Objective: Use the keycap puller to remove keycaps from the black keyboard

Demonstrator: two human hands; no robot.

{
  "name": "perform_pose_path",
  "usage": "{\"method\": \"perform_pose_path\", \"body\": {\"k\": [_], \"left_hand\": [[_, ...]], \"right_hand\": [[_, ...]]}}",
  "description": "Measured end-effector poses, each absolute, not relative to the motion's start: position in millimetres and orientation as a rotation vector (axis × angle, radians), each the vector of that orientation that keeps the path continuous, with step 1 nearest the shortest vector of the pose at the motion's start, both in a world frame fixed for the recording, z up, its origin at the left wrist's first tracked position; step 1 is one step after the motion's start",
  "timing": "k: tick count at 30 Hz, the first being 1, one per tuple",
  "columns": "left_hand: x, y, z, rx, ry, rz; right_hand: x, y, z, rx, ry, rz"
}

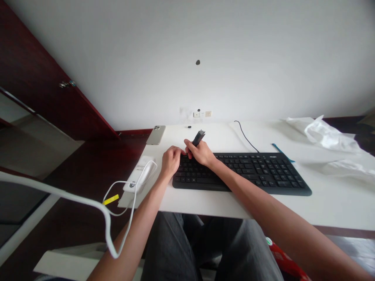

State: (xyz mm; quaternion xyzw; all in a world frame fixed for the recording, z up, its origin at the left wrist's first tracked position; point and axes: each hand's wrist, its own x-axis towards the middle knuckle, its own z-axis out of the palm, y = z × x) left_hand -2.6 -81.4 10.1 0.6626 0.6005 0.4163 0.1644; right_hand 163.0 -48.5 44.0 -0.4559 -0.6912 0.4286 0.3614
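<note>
Your right hand (201,152) is closed around a black-handled tool (199,137), its butt end sticking up past your thumb and slanting away from you; the working end is lost among your fingers, down at the upper left part of the keyboard. Your left hand (171,160) sits just beside it at the keyboard's left edge, fingers curled in and one reaching toward the right hand's fingertips — you cannot tell from here whether it pinches anything.

Under both hands lies the black keyboard (254,171), flat on the white tabletop (205,203), its number pad out to the right beyond your right forearm. Its black cord (246,135) curves from the back edge toward the wall.

Past your left hand, a phone (156,135) lies camera side up near the table's left edge. Closer to you on that side is a white box-shaped device (135,172) with a white cable (108,222) looping about it and a yellow tag (111,199) on the cable. A small black piece (189,127) lies beyond the tool, toward the wall sockets (202,114). To the right, a blue strip (279,149) reaches the keyboard's back right corner — and crumpled clear plastic (325,132) lies farther out.
</note>
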Motion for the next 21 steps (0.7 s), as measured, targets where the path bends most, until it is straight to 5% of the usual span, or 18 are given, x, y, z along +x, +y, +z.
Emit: {"method": "perform_pose_path", "body": {"k": [21], "left_hand": [[-3.5,-82.9,11.5,1.858,1.688,1.122]], "right_hand": [[165.4,-40.4,31.1,-1.076,-1.757,1.152]]}}
